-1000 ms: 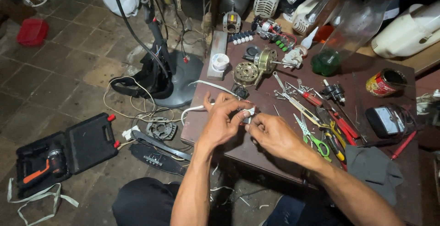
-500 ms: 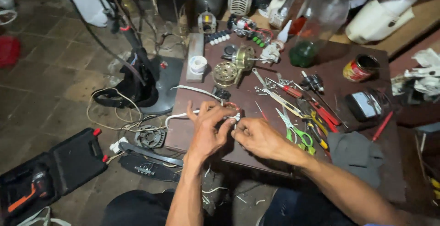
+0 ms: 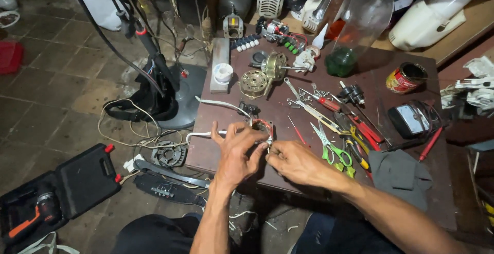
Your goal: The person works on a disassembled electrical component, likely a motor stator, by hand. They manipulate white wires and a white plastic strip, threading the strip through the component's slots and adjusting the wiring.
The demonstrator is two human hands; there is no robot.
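My left hand (image 3: 237,153) and my right hand (image 3: 293,162) meet at the near edge of a dark brown table (image 3: 406,182). Between them they hold a small round motor stator (image 3: 261,127) with copper windings and red wires. The left hand cups it from the left with fingers spread. My right hand's fingertips pinch at its near right side. A white cable (image 3: 206,133) runs left from the part across the table.
Green-handled scissors (image 3: 332,150), red screwdrivers (image 3: 360,125), pliers, a fan motor (image 3: 274,66), a grey cloth (image 3: 399,172), a meter (image 3: 409,120) and a red tin (image 3: 404,78) crowd the table. On the floor stand a fan base (image 3: 180,92) and an open drill case (image 3: 56,192).
The view has shifted a little and moved closer. Both hands stay on the stator at the same spot, with the fingers slightly rearranged.
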